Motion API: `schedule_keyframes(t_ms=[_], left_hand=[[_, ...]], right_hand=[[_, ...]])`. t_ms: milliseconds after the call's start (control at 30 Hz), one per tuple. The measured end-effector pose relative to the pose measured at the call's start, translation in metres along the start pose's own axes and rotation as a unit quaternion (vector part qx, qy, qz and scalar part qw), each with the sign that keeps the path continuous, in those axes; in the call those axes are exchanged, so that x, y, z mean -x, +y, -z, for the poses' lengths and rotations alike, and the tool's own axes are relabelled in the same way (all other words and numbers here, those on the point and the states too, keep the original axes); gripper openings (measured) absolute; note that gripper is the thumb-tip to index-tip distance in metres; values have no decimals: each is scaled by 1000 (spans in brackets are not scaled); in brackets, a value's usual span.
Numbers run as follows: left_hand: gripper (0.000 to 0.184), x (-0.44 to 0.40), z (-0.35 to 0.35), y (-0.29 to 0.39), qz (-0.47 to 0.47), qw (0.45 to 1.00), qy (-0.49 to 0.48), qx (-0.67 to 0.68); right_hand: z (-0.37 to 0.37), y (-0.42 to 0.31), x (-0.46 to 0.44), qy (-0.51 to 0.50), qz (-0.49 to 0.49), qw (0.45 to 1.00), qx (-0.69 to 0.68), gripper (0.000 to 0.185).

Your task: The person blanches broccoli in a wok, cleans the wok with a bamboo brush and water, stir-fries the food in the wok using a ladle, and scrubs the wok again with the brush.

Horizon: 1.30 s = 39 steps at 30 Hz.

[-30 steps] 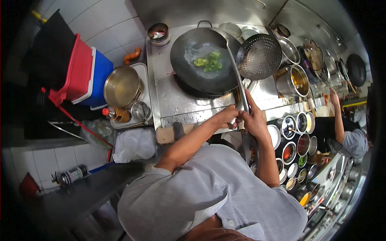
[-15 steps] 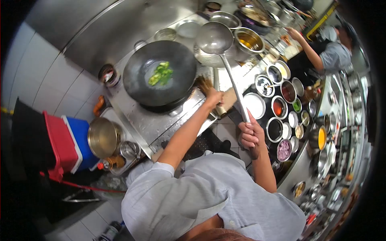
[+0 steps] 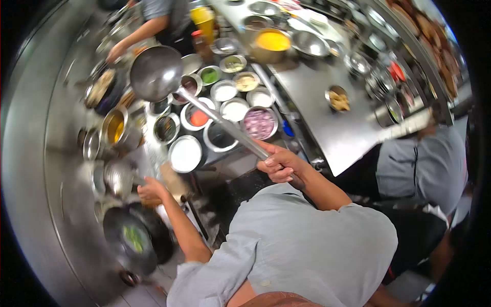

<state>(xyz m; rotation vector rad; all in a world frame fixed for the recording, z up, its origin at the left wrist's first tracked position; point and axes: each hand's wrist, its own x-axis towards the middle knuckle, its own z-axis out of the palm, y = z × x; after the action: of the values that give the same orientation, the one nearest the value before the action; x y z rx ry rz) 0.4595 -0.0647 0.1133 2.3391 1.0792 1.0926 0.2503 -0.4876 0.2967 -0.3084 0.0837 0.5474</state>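
My right hand (image 3: 281, 162) is closed around the handle of a large steel wok ladle (image 3: 156, 74), its bowl raised over the ingredient bowls. My left hand (image 3: 152, 192) is stretched to the left, fingers curled and blurred. It is beside the handle of a round metal strainer (image 3: 118, 179), and a brownish patch shows under it. What it grips is hard to make out. Below it stands a dark wok (image 3: 117, 250) with green vegetable pieces (image 3: 134, 239) inside.
Several seasoning bowls fill the middle, among them chopped purple onion (image 3: 259, 123) and white contents (image 3: 185, 153). A steel counter (image 3: 327, 135) holds a pot of yellow liquid (image 3: 272, 40). One co-worker's arm (image 3: 146, 33) reaches in at the top; another person (image 3: 422, 163) stands at right.
My view has swung to the right, so the wok now appears at lower left. The ladle stays in my right hand. A second person has come into view at right.
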Motion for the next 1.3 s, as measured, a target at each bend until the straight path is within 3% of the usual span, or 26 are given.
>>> schedule_keyframes(t_ms=[33, 67, 100, 133, 167, 200, 233, 267, 300, 400, 467, 567, 700, 833, 867, 900, 967, 1100, 1200, 1300], left_hand=[[41, 36, 25, 46, -83, 989, -24, 122], [33, 80, 13, 77, -59, 953, -114, 273], [24, 123, 7, 92, -204, 888, -260, 321], [19, 175, 76, 170, -41, 800, -508, 317], [22, 227, 71, 182, -269, 744, -478, 382], [23, 286, 52, 194, -129, 588, -684, 411], [25, 325, 84, 236, -183, 508, -740, 401], [27, 385, 77, 249, -133, 409, -787, 442], [31, 426, 85, 279, -60, 378, -854, 351], [36, 516, 85, 328, -43, 325, -883, 335], [33, 549, 91, 354, 57, 348, -886, 303], [21, 587, 81, 370, 88, 378, -871, 301], [15, 593, 67, 370, 46, 401, -857, 319], [13, 526, 68, 334, 48, 388, -853, 346], [13, 503, 53, 304, 95, 344, -858, 368], [13, 463, 63, 285, 101, 370, -839, 386], [14, 383, 63, 233, 114, 361, -840, 389], [11, 189, 110, 117, 162, 566, -713, 380], [7, 74, 172, 10, 206, 694, -524, 448], [11, -26, 239, -84, 215, 833, -310, 405]], right_hand=[[6, -12, 11, 7, 6, 1000, 16, 80], [8, -24, 22, 20, 25, 999, 28, 82], [15, -33, 34, 27, 39, 999, 23, 82], [22, -41, 43, 26, 53, 998, 23, 83], [29, -48, 51, 23, 65, 997, 23, 83], [36, -55, 60, 20, 85, 996, 14, 83], [43, -62, 69, 21, 93, 995, 12, 83], [51, -67, 79, 28, 105, 994, 21, 83], [56, -70, 89, 37, 115, 992, 30, 82], [61, -77, 113, 37, 148, 988, 28, 82], [61, -78, 130, 54, 177, 982, 40, 83], [56, -79, 150, 97, 197, 976, 14, 84], [68, -78, 158, 81, 211, 974, -15, 84], [67, -87, 150, 67, 182, 980, -43, 87], [71, -83, 141, 58, 174, 982, -45, 87], [70, -82, 135, 51, 160, 984, -51, 88], [63, -87, 121, 40, 125, 990, -42, 88], [61, -72, 70, -48, 21, 997, -51, 84], [62, -65, 28, -113, -65, 991, -17, 82], [44, -43, -18, -107, -153, 982, -3, 80]])
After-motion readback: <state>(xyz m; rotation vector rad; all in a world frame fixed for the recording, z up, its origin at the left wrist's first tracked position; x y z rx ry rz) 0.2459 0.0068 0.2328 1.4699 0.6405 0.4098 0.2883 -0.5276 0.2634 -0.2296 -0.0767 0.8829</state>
